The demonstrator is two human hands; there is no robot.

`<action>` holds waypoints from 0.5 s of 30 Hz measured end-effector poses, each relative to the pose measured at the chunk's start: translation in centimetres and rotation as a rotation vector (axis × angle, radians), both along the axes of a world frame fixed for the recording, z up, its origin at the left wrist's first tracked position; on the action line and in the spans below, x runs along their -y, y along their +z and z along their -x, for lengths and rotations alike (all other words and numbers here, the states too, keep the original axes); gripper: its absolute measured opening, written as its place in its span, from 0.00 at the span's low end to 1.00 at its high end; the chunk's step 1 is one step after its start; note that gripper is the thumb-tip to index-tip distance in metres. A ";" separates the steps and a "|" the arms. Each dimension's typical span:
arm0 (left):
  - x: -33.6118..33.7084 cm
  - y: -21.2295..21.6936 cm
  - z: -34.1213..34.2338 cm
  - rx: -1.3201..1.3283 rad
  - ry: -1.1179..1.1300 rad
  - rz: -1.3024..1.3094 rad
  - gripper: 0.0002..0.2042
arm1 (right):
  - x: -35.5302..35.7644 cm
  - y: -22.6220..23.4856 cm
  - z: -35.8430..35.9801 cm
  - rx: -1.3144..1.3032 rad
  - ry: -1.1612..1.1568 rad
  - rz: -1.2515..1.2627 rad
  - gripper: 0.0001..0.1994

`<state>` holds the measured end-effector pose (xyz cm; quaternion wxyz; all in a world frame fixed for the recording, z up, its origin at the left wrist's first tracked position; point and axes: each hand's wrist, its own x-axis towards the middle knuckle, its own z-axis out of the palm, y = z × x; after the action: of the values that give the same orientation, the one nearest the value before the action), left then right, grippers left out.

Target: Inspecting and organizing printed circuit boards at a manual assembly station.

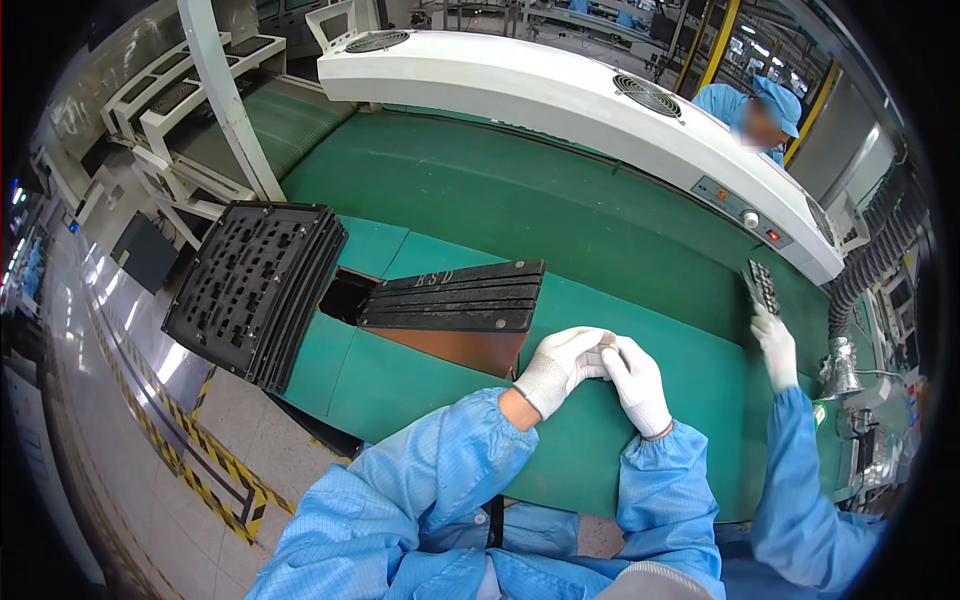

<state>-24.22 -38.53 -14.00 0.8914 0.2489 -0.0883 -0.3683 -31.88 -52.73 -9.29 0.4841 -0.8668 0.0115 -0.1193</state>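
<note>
My left hand (562, 366) and my right hand (635, 383), both in white gloves, meet over the teal work mat (585, 445). Their fingers are bent and pressed together at the tips. Whatever the fingers may hold is hidden. Just left of my hands stands a black, ridged, wedge-shaped block (455, 297) with a brown side; my left hand is near its right end, apart from it. Farther left is a stack of black slotted trays (255, 285), tilted at the mat's edge.
A green conveyor belt (480, 180) runs behind the mat beneath a long white housing (520, 75) with fans. At right, a co-worker's gloved hand (775, 348) holds a dark panel with cells (763, 287). Another person (755, 110) stands beyond the housing. A corrugated duct (880, 240) hangs at right.
</note>
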 end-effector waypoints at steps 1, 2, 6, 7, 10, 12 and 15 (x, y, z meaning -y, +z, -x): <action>0.0 0.0 0.0 -0.001 0.003 -0.004 0.13 | 0.1 -0.1 0.0 0.009 0.007 0.003 0.15; 0.0 0.0 0.0 -0.001 0.006 -0.008 0.13 | 0.1 -0.2 0.0 0.008 0.006 0.003 0.15; 0.0 0.1 0.0 0.006 0.009 -0.023 0.13 | 0.1 -0.3 0.0 0.005 0.005 -0.007 0.15; 0.0 0.0 0.0 0.004 0.004 -0.009 0.13 | 0.1 -0.2 0.0 0.009 0.004 -0.006 0.15; 0.0 0.1 0.0 0.004 0.000 -0.006 0.13 | 0.3 -0.2 0.0 -0.026 0.002 0.007 0.15; 0.0 0.1 0.0 0.007 0.001 -0.017 0.13 | 0.1 0.1 0.1 -0.026 -0.003 0.013 0.15; -0.1 0.2 0.1 0.010 0.004 -0.013 0.14 | 0.1 0.1 0.1 -0.026 -0.005 0.013 0.15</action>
<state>-24.30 -38.45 -13.81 0.8901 0.2567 -0.0895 -0.3657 -31.96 -52.82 -9.21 0.4781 -0.8712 0.0193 -0.1097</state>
